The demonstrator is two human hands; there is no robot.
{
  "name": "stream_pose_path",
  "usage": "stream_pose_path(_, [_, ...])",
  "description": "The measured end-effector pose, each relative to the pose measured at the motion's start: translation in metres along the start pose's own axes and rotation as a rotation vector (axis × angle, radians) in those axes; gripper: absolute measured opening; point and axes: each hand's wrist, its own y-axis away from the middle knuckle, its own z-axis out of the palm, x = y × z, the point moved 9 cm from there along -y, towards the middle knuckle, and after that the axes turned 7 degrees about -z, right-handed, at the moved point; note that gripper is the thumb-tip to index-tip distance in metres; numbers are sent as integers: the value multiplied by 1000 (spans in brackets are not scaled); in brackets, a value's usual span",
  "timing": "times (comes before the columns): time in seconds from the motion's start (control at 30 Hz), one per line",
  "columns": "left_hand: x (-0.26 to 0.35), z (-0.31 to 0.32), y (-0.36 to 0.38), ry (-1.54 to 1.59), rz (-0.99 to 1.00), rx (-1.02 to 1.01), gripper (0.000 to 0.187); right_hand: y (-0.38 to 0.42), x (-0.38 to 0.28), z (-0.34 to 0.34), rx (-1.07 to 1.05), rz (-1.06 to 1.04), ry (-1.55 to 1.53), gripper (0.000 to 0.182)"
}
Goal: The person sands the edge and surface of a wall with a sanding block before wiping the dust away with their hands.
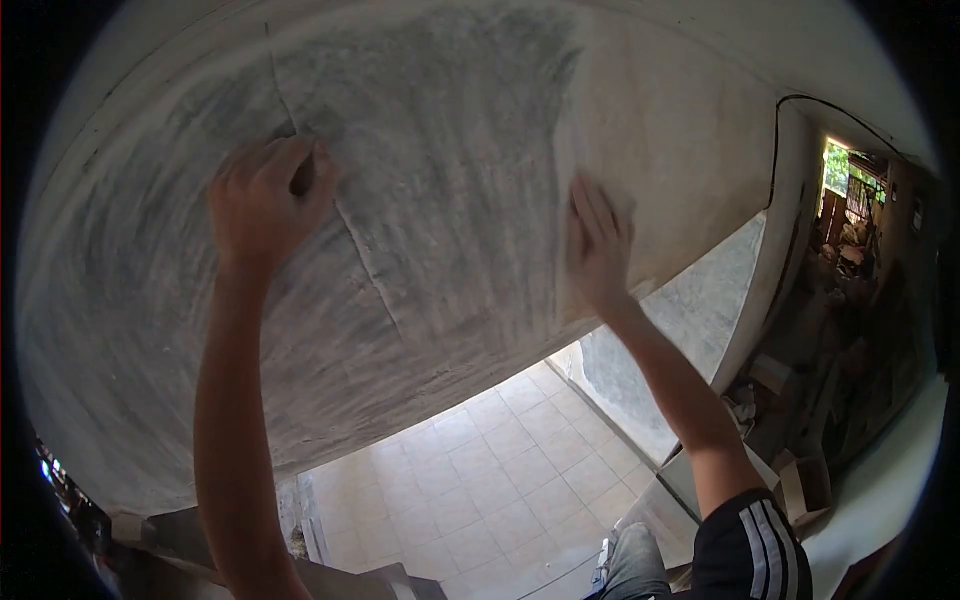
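My left hand (262, 205) is closed, fingers curled in against a grey plastered wall (460, 220), right on a thin crack. What it holds, if anything, is hidden by the fingers. The crack (368, 262) runs down the wall above and below that hand. Further right, my right hand (602, 240) lies with fingers stretched out on the wall, near the border between the dark grey smeared area and a paler beige area (670, 150). Nothing shows in the right hand.
Below the wall's lower edge lies a tiled floor (470, 460). A black cable (776, 150) hangs at the right corner. A cardboard box (803, 484) and clutter stand at the right, before a bright opening (837, 168). My trouser leg (637, 562) shows at the bottom.
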Motion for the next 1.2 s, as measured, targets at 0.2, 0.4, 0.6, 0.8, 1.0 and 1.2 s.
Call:
stream_pose_path(0.2, [6, -4, -1, 3, 26, 45, 14, -5, 0, -7, -22, -60, 53, 36])
stream_pose_path(0.4, [4, -2, -3, -9, 52, 47, 13, -91, -2, -4, 144, -5, -40, 35])
stream_pose_path(0.6, [2, -6, -3, -19, 40, 66, 9, 29, -7, -9, -29, -47, -13, 39])
stream_pose_path(0.8, [8, 0, -1, -5, 55, 76, 13, -101, -1, -7, 239, -26, -42, 35])
stream_pose_path(1.0, [5, -2, -3, -22, 54, 25, 13, 12, 2, -6, -27, 42, -14, 37])
stream_pose_path(1.2, [6, -3, -1, -25, 47, 50, 14, -30, 3, -5, 2, -5, 21, 35])
